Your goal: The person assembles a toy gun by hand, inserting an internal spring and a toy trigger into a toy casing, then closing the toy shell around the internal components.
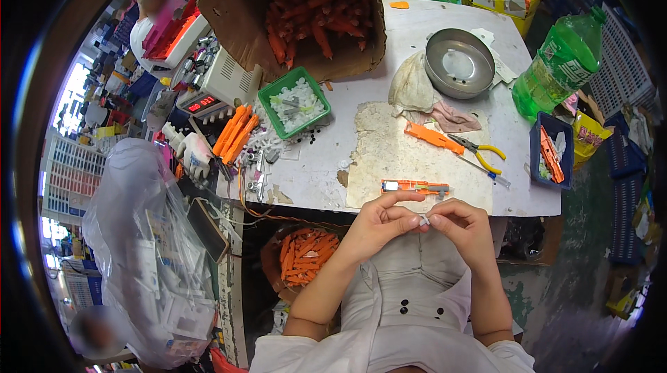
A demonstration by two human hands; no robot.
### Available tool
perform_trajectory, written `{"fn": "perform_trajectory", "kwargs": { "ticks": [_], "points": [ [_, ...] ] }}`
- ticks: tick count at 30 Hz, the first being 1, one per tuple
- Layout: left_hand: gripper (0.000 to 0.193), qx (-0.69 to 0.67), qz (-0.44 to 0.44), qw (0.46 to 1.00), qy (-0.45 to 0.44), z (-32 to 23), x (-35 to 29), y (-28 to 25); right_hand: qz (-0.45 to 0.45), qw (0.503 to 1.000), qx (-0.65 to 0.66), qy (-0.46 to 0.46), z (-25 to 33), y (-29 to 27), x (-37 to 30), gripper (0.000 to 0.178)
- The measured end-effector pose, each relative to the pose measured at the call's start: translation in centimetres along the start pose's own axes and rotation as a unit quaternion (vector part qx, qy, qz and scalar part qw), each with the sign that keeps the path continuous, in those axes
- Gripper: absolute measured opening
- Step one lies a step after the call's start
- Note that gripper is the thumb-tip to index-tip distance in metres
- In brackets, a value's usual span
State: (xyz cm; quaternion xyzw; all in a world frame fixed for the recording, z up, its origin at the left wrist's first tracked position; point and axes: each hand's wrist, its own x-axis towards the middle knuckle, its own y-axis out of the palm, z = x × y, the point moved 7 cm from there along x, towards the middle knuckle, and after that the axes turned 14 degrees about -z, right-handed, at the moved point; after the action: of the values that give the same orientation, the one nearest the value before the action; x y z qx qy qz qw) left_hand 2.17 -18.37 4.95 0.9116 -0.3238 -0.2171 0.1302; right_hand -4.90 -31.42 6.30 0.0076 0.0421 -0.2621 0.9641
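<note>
Probably light, stiff and easily dropped, the small white part (424, 221) sits just off the near edge of the table (521, 196), pinched between the fingertips of the left hand (379, 227) and right hand (462, 225); gripping its opposite ends looks surest.

An assembly workshop, shown by the scuffed worktable (319, 173), pliers (471, 146), carton (229, 15) of orange plastic parts (319, 1) and green tub (306, 125) of pieces (299, 100)

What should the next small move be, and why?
Probably bring the small pale part to the orange housing: the left hand and right hand together pinch that part, while the housing lies just beyond them, its insides exposed.
</note>
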Motion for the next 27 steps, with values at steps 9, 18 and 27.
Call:
{"fn": "perform_trajectory", "kwargs": {
  "ticks": [9, 18, 27],
  "points": [
    [0.051, -0.059, -0.022, 0.997, -0.036, 1.2, -0.4, -0.2, 0.008, 0.986, 0.136, 0.097, -1.3, 0.6, -0.5, 0.012],
    [0.051, -0.044, -0.091, 0.995, 0.018, 2.5, -1.0, -1.0, -0.066, 0.941, -0.194, -0.269, 2.3, 1.2, -2.0, 0.017],
    [0.040, 0.124, -0.182, 0.966, 0.133, 1.8, -1.1, -2.9, -0.053, 0.906, -0.244, -0.343, 2.0, 2.5, 1.3, 0.014]
  ]
}}
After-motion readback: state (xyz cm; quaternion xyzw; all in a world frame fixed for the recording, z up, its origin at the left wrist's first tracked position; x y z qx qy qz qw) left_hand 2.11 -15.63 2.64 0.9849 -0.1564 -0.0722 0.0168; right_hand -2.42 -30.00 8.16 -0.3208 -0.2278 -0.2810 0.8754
